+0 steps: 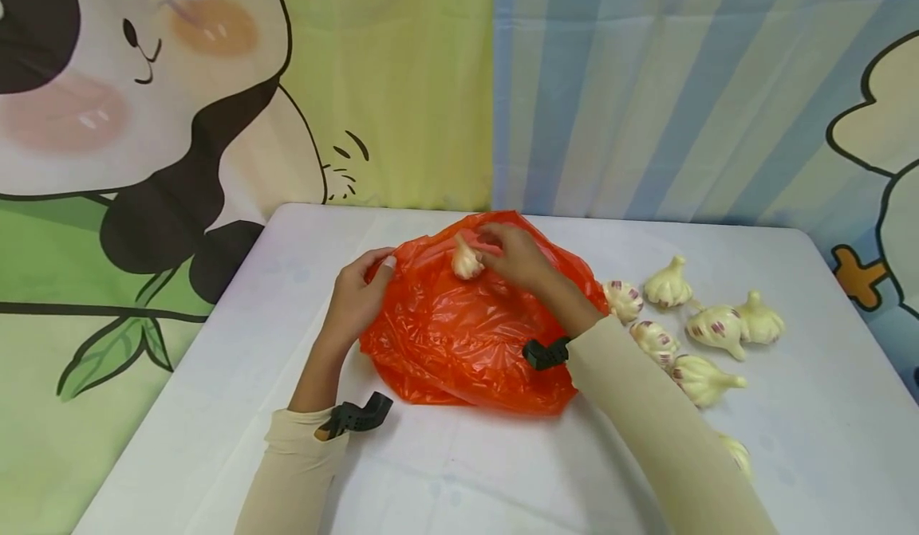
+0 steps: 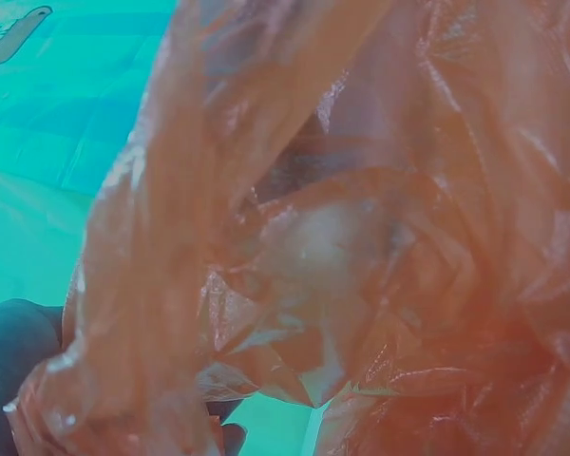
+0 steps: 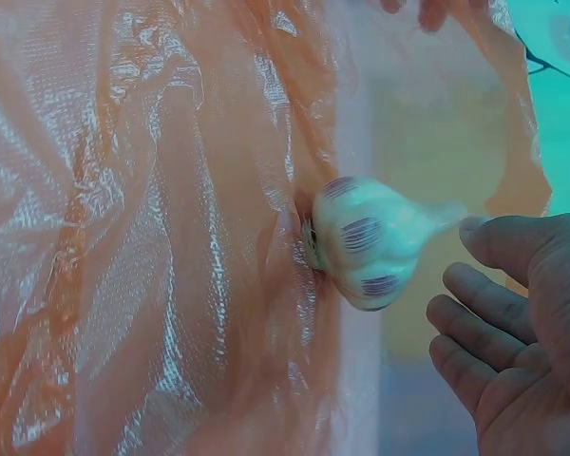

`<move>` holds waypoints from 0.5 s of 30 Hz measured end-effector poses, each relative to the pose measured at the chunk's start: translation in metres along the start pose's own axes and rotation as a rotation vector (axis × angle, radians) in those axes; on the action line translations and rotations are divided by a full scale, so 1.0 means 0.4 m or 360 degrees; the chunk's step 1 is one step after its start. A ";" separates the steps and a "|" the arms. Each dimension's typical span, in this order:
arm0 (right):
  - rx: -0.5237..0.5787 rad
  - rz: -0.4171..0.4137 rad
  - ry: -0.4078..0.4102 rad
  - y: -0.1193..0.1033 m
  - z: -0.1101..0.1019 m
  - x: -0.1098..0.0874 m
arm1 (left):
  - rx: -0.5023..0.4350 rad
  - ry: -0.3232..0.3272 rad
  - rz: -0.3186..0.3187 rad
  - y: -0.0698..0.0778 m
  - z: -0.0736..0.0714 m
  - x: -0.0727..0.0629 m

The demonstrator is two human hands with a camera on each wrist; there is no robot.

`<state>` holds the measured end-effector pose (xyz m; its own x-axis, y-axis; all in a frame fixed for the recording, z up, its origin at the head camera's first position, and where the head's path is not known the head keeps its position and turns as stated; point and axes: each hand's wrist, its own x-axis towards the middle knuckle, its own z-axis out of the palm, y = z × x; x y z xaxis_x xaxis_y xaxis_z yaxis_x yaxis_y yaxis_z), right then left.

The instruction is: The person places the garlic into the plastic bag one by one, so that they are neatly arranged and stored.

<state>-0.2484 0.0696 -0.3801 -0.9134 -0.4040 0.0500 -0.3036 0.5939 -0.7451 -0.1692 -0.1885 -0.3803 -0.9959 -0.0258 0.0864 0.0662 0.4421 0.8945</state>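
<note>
A crumpled red plastic bag [image 1: 467, 336] lies on the white table. My left hand [image 1: 359, 296] pinches its left rim between thumb and fingers; in the left wrist view the sheet of the bag [image 2: 294, 285] hides most of that hand. My right hand [image 1: 520, 256] is over the bag's mouth. Just off its fingertips is a garlic bulb [image 1: 467, 259], pale with purple streaks. The right wrist view shows the fingers spread away from this bulb [image 3: 370, 242], the thumb tip [image 3: 484, 233] close to its stem; whether they touch, I cannot tell.
Several more garlic bulbs [image 1: 707, 379] lie on the table [image 1: 826, 407] to the right of the bag, one partly behind the right sleeve [image 1: 668, 431]. A printed curtain [image 1: 610, 88] hangs behind the table's back edge.
</note>
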 end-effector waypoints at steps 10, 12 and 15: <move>0.0031 -0.0166 0.0096 -0.037 -0.031 -0.019 | 0.0002 0.0000 0.0007 0.005 -0.002 -0.002; 0.0039 -0.0195 0.0104 -0.047 -0.038 -0.022 | -0.0001 -0.0005 0.0006 0.005 -0.001 -0.002; 0.0053 -0.0209 0.0110 -0.063 -0.050 -0.032 | -0.0004 -0.0007 0.0010 0.004 -0.001 -0.001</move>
<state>-0.2346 0.0735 -0.3485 -0.8831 -0.4274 0.1935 -0.4138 0.5151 -0.7506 -0.1688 -0.1882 -0.3787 -0.9957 -0.0193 0.0901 0.0725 0.4402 0.8950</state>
